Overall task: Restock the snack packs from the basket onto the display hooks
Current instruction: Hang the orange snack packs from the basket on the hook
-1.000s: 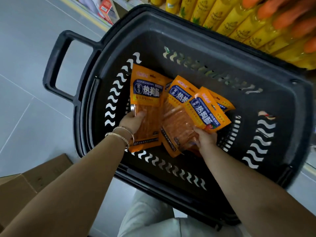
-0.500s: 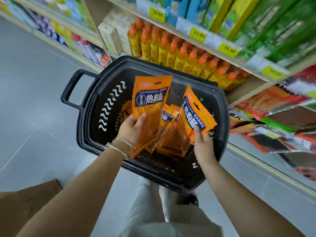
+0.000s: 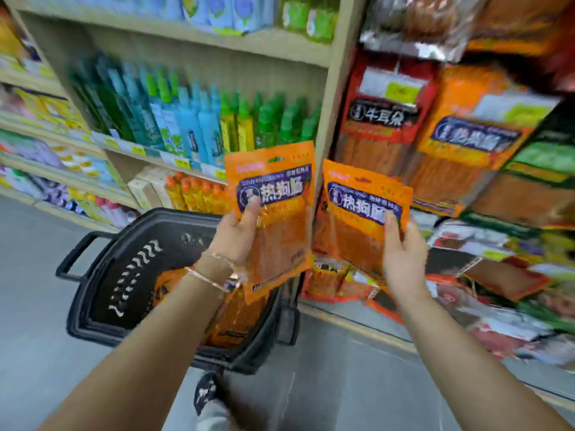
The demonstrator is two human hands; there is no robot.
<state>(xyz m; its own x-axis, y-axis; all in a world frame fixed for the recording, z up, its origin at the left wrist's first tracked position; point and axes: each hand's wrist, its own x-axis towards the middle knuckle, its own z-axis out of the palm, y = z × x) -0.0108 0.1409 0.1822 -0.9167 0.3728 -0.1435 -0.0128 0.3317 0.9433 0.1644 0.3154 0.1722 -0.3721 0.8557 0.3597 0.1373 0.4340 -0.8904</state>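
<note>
Snack packs [image 3: 280, 231] [image 3: 357, 222] reading 热狗肠 occupy both hands [image 3: 233, 241] [image 3: 403, 253].

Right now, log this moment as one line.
left grip: holds orange snack pack | right grip: holds second orange pack | basket: spare packs inside | stage: both held packs before hanging packs, not yet hung

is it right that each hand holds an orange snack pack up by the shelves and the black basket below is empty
No: the head view shows orange packs lying in the black basket. The rest holds: the left hand holds the left pack and the right hand the right pack, up by the shelves.
</note>
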